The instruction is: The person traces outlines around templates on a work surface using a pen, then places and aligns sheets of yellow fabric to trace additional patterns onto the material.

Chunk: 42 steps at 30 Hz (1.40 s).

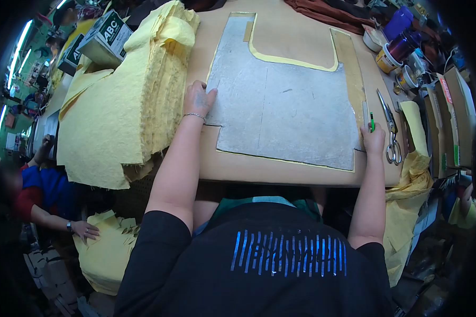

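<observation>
Head view: a grey template [285,113] lies flat on the table [280,176], over a yellow sheet [291,62]. The left hand [198,99] rests on its left edge, grasping nothing; the right hand [373,139] grips a green pen [372,122] beside the right edge. For clean marking, I judge, one should keep the grey template still and the green pen upright.

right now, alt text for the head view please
A person's left hand rests at the edge of a large grey sheet on a table while the right hand holds a green pen; yellow cloth is stacked left, scissors lie right.
</observation>
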Available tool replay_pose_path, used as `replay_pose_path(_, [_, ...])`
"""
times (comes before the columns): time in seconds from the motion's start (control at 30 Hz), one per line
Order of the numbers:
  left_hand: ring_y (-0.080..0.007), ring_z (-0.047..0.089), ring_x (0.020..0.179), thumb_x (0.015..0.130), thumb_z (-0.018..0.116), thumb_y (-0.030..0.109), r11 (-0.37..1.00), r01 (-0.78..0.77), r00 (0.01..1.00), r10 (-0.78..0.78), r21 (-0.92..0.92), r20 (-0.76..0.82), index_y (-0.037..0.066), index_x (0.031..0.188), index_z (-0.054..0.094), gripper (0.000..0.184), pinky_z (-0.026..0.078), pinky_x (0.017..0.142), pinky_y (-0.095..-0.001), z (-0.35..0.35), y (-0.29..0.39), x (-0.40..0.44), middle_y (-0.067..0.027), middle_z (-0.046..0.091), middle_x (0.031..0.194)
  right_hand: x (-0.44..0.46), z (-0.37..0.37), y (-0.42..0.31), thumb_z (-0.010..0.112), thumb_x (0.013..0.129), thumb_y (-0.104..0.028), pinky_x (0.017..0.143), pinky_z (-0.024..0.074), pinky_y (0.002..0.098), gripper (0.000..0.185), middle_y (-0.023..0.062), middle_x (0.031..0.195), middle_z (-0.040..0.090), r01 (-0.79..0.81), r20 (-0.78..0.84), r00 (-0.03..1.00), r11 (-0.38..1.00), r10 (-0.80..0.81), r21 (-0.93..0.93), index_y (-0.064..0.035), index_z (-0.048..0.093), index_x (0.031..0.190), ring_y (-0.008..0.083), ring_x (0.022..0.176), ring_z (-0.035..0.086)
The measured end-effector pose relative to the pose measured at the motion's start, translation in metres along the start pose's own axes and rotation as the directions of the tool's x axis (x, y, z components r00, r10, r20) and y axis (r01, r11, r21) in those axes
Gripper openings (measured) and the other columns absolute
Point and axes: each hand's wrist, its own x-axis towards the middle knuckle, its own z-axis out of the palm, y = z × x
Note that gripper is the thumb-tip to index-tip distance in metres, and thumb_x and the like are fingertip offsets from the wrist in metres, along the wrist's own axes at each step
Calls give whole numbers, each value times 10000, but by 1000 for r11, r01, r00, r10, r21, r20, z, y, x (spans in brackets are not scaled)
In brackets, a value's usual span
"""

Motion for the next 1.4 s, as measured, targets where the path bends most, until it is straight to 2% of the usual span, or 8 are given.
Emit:
replay_pose_path(0.13, [-288,548,810,602,712,245,999,47,997,-46,-18,57,-25,844,534,404,443,729,-342,-1,1,6,-181,574,831,5,-2,3,684,646,-207,698,449,375,359,194,806,592,-68,129,991,979,44,190,31,547,877,313,761,584])
replay_pose_path(0.27, [-173,572,721,617,721,229,983,38,996,-24,-178,81,-34,919,515,450,464,629,-281,5,-13,13,-117,592,801,4,2,4,682,645,-213,706,448,392,363,207,820,586,-93,139,989,964,60,250,25,549,886,328,777,580])
replay_pose_path(0.37, [-176,582,744,634,707,205,944,72,983,-11,-323,186,-43,987,494,481,468,643,-280,1,-15,11,-147,592,850,-1,-5,-7,671,653,-223,736,442,405,367,217,868,571,-86,116,991,988,72,126,1,550,918,344,817,566])
replay_pose_path(0.47, [-260,577,841,619,708,200,976,35,969,20,-217,245,-46,1026,469,533,453,746,-326,-8,-1,9,-188,585,907,-2,-7,-9,664,657,-227,769,432,413,382,222,916,551,-138,148,982,981,118,133,-18,544,953,354,867,546])
replay_pose_path(0.6, [-276,538,935,624,704,204,974,-10,960,73,-227,269,-47,1103,428,607,419,816,-330,-8,-1,9,-209,544,1010,2,-7,-6,664,658,-225,779,429,404,395,214,924,547,-158,211,970,970,117,185,-26,534,973,348,884,538])
replay_pose_path(1.0, [-306,506,987,643,687,211,957,-65,946,150,-283,288,-70,1128,410,625,399,845,-343,-6,-4,7,-237,516,1048,3,-7,-6,658,672,-229,793,428,393,427,197,958,540,-175,225,966,966,130,191,-60,511,1036,335,902,537])
replay_pose_path(1.1, [-331,479,1012,657,674,268,987,-146,963,158,-73,216,-67,1160,390,668,383,863,-354,-1,-10,10,-254,498,1064,4,-5,-6,657,678,-236,803,426,392,436,197,972,531,-181,232,963,970,140,165,-63,504,1048,335,909,535])
replay_pose_path(1.4, [-353,453,1016,653,651,397,976,-203,951,178,76,252,-77,1199,343,786,365,874,-369,-5,-8,9,-267,483,1061,3,-11,-9,663,677,-248,818,419,388,453,200,992,521,-180,241,960,972,141,152,-64,497,1056,337,924,528])
